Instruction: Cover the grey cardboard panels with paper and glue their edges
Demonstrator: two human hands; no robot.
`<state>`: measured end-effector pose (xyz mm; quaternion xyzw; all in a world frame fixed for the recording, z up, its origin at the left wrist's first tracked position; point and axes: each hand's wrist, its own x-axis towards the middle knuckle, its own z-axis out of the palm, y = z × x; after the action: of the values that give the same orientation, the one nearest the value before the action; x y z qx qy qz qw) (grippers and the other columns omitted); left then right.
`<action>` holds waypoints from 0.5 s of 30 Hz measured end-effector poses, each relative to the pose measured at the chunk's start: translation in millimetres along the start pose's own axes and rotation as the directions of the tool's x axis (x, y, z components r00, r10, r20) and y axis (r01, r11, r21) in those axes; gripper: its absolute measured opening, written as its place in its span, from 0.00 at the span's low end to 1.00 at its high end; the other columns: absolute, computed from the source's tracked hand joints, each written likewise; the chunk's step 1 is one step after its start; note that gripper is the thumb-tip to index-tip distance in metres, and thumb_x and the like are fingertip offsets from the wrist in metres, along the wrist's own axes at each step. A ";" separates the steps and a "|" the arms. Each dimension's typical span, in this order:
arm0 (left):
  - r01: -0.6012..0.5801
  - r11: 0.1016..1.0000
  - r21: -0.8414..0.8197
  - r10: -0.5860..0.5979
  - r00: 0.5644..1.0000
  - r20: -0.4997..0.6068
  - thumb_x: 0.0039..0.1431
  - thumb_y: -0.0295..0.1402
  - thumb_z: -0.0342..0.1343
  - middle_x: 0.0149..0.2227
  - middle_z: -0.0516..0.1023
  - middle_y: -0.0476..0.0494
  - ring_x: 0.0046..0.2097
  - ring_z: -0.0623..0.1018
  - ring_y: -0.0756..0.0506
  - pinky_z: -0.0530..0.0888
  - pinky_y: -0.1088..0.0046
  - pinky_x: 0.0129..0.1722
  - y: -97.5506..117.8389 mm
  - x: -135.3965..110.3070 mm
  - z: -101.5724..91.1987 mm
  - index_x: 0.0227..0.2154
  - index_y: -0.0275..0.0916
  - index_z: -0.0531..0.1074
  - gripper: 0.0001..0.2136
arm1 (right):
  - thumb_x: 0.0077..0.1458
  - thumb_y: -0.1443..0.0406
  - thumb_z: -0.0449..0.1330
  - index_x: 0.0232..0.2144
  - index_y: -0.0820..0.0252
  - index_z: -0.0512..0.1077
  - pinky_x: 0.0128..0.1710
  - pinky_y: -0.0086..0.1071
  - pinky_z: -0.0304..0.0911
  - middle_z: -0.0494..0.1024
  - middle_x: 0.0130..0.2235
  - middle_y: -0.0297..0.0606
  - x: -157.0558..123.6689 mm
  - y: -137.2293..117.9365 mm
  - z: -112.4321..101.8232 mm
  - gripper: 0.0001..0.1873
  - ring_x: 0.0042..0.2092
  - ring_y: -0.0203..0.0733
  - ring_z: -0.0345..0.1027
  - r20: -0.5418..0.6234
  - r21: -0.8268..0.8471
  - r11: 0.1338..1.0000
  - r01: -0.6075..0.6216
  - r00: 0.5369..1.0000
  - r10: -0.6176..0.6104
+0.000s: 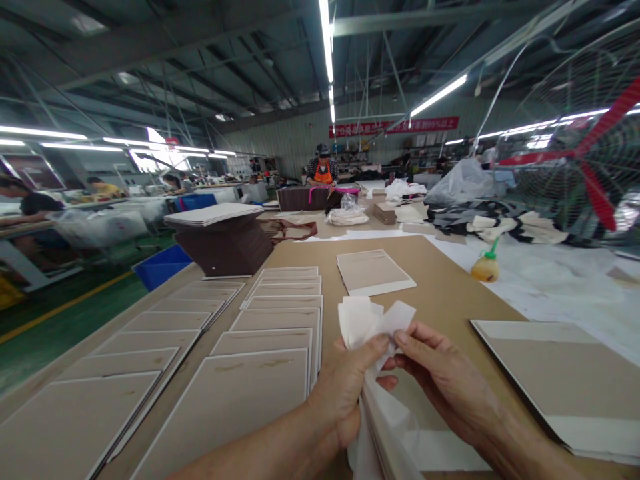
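Observation:
My left hand (pixel 347 380) is wrapped round a bundle of thin white strips (pixel 359 319), whose tops fan out above the thumb and whose long ends hang below. With thumb and fingers pinched, my right hand (pixel 435 360) grips one white strip (pixel 400 319) at the bundle's right side. Under my hands lies a beige panel with a pale band (pixel 445 450), partly hidden by the arms. Another beige panel (pixel 375 270) lies just beyond the hands. To the right rests a larger stack of beige panels (pixel 565 380) with white bands.
Two rows of overlapping beige panels (pixel 265 373) with brownish smears cover the table's left. A dark brown stack (pixel 225 247) stands behind them. At right are a squeeze bottle with green nozzle (pixel 487 267) and a red-bladed fan (pixel 583 153). A person in an orange apron (pixel 321 172) works opposite.

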<state>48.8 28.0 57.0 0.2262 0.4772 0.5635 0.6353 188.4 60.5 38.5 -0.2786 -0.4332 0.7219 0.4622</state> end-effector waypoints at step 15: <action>-0.325 0.286 0.901 -0.308 0.860 0.408 0.51 0.36 0.64 0.22 0.73 0.54 0.23 0.70 0.50 0.60 0.77 0.22 -7.5 -44.0 -43.6 0.34 0.41 0.79 0.08 | 0.50 0.75 0.63 0.25 0.60 0.70 0.25 0.21 0.71 0.67 0.24 0.28 22.8 -101.7 -80.8 0.08 0.20 0.26 0.59 -0.443 -0.017 0.951 0.308 0.851 -0.283</action>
<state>18.9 -25.9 47.0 0.7026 0.5283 0.0852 0.4691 287.0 131.0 90.3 -0.3518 -0.3352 0.5721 0.6608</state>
